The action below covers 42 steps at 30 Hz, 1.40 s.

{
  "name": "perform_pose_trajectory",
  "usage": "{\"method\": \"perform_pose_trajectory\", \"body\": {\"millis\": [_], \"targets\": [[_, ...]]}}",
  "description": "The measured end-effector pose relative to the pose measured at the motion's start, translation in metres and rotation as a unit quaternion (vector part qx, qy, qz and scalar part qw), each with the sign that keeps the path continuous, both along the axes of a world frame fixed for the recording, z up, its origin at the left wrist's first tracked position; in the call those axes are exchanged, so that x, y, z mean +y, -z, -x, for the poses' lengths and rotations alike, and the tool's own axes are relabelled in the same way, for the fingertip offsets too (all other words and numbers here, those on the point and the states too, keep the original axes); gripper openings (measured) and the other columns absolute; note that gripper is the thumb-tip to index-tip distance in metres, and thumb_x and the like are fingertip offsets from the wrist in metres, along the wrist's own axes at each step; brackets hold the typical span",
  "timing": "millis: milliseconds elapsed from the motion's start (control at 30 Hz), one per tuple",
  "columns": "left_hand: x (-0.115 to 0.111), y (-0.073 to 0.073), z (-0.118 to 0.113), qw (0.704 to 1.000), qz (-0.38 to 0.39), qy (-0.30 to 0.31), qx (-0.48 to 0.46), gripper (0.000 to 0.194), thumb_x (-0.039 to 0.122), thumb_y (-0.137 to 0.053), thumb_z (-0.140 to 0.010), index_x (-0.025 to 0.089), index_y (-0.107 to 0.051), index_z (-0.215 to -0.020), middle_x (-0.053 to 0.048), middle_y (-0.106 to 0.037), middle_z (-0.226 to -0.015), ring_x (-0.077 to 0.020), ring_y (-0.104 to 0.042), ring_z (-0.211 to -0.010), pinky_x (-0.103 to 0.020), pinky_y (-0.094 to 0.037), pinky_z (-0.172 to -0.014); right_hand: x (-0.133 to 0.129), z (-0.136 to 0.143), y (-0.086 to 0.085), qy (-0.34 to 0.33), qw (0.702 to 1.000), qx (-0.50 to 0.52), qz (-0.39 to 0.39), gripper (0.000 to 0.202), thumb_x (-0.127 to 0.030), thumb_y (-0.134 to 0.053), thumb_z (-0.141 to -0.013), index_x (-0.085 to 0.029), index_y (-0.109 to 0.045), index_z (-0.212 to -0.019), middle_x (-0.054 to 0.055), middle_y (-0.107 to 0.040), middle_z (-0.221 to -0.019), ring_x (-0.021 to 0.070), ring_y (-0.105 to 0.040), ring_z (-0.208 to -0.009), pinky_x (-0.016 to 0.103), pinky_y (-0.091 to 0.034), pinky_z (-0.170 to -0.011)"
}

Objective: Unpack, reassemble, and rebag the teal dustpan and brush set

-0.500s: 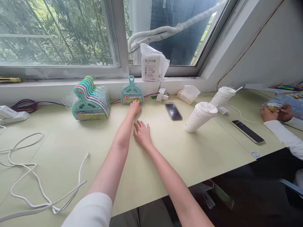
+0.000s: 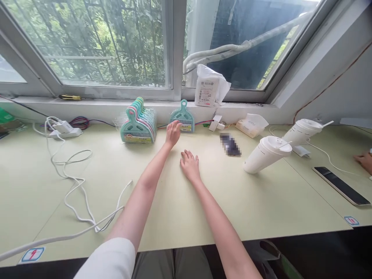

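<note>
A teal mini dustpan and brush set [image 2: 187, 116] with a yellow label stands upright against the wall below the window sill. My left hand [image 2: 173, 133] is raised just in front of its left side, fingers curled together, with nothing visible in them. Whether the fingertips touch the set I cannot tell. To the left, a row of similar dustpan sets [image 2: 136, 128] in teal, pink and yellow stands in clear wrapping. My right hand [image 2: 190, 166] lies flat on the table [image 2: 168, 217], fingers spread, holding nothing.
Right of my hands are a phone [image 2: 230, 145], a tissue pack [image 2: 251, 125] and two white lidded cups [image 2: 267, 153] [image 2: 302, 131]. Another phone [image 2: 341, 186] lies near another person's hand [image 2: 364, 161]. White cables [image 2: 84, 193] sprawl on the left. A white package [image 2: 210, 86] stands on the sill.
My left hand has drawn back and left from the single dustpan set's label, its fingers now curled. My right hand stays flat. The view has turned left.
</note>
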<state>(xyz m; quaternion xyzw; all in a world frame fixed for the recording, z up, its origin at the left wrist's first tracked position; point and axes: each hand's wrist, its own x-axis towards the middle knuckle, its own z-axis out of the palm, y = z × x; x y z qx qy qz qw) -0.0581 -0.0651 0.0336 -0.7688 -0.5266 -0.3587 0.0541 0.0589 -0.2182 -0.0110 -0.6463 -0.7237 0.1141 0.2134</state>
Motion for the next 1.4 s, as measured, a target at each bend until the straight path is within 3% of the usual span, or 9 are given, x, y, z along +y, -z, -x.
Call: {"method": "perform_pose_trajectory", "body": {"millis": [67,200,333,500,733,933,1033,1167,1400], "targets": [[-0.021,-0.009,0.028,0.986,-0.051,-0.141,-0.067,0.045,0.017,-0.025,-0.093,0.013,-0.035,-0.137,-0.017,-0.029,-0.147,-0.0198,-0.019,-0.140,-0.040,-0.017,-0.113,-0.001,0.000,0.001,-0.003,1.000,-0.005,-0.002,0.045,-0.031,-0.027,-0.095,-0.025,-0.043,-0.137,0.004,-0.033,-0.152,0.0176,-0.023,-0.142,0.048,-0.008,-0.116],[-0.054,-0.016,0.110,0.873,-0.024,-0.431,-0.227,0.054,0.031,-0.027,-0.095,0.009,-0.014,-0.142,-0.024,-0.016,-0.150,-0.0277,-0.012,-0.143,-0.050,-0.019,-0.112,-0.002,0.000,0.003,-0.004,1.000,-0.017,-0.005,0.046,-0.031,-0.027,-0.095,-0.025,-0.043,-0.137,0.004,-0.033,-0.152,0.0173,-0.024,-0.142,0.047,-0.008,-0.116],[-0.073,-0.003,0.185,0.857,0.136,-0.396,-0.301,0.046,0.041,-0.042,-0.091,0.020,-0.031,-0.131,-0.019,-0.042,-0.138,-0.0297,-0.040,-0.129,-0.049,-0.038,-0.098,-0.004,0.000,0.004,-0.002,1.000,-0.023,-0.008,0.046,-0.030,-0.027,-0.094,-0.025,-0.043,-0.137,0.004,-0.034,-0.152,0.0166,-0.025,-0.141,0.047,-0.008,-0.116],[-0.090,0.009,0.219,0.870,0.196,-0.381,-0.244,0.040,0.050,-0.055,-0.081,0.024,-0.045,-0.109,-0.017,-0.049,-0.127,-0.0317,-0.043,-0.125,-0.049,-0.039,-0.095,-0.006,0.002,0.004,-0.001,1.000,-0.017,-0.012,0.046,-0.031,-0.027,-0.094,-0.025,-0.044,-0.137,0.003,-0.034,-0.151,0.0161,-0.025,-0.141,0.046,-0.009,-0.116],[-0.095,-0.012,0.222,0.897,0.188,-0.284,-0.283,0.053,0.041,-0.067,-0.074,0.023,-0.041,-0.116,-0.012,-0.058,-0.116,-0.0251,-0.054,-0.112,-0.039,-0.048,-0.085,-0.008,0.003,0.001,0.005,0.999,-0.042,0.000,0.047,-0.031,-0.026,-0.095,-0.025,-0.043,-0.137,0.004,-0.034,-0.151,0.0157,-0.025,-0.141,0.044,-0.010,-0.116],[-0.114,-0.006,0.206,0.889,0.232,-0.118,-0.376,0.022,0.024,-0.063,-0.073,0.018,-0.057,-0.094,-0.009,-0.067,-0.100,-0.0207,-0.061,-0.103,-0.034,-0.049,-0.088,-0.010,0.003,0.000,0.003,0.999,-0.041,-0.004,0.046,-0.030,-0.027,-0.094,-0.025,-0.043,-0.137,0.004,-0.034,-0.151,0.0158,-0.026,-0.141,0.044,-0.012,-0.115],[-0.136,0.009,0.175,0.846,0.314,-0.042,-0.429,0.020,0.025,-0.065,-0.071,0.017,-0.058,-0.088,-0.009,-0.067,-0.098,-0.0208,-0.063,-0.097,-0.035,-0.050,-0.087,-0.011,0.002,0.001,-0.001,1.000,-0.023,-0.006,0.046,-0.029,-0.029,-0.094,-0.023,-0.044,-0.136,0.006,-0.036,-0.150,0.0168,-0.027,-0.140,0.044,-0.011,-0.116],[-0.162,0.028,0.114,0.717,0.383,0.018,-0.582,0.053,0.016,-0.068,-0.068,0.017,-0.045,-0.115,-0.011,-0.066,-0.099,-0.0175,-0.067,-0.078,-0.035,-0.054,-0.078,-0.016,-0.008,0.000,0.019,0.999,0.035,-0.020,0.049,-0.028,-0.032,-0.092,-0.014,-0.043,-0.137,0.011,-0.044,-0.144,0.0180,-0.037,-0.134,0.036,-0.018,-0.114],[-0.187,0.038,0.057,0.639,0.362,0.132,-0.666,0.041,0.015,-0.062,-0.073,0.015,-0.053,-0.113,-0.012,-0.065,-0.110,-0.0165,-0.067,-0.086,-0.027,-0.056,-0.077,-0.050,-0.025,-0.020,0.146,0.962,0.094,-0.212,0.056,-0.018,-0.010,-0.093,-0.013,-0.046,-0.135,0.015,-0.050,-0.136,0.0206,-0.045,-0.127,0.038,-0.032,-0.105]]}}
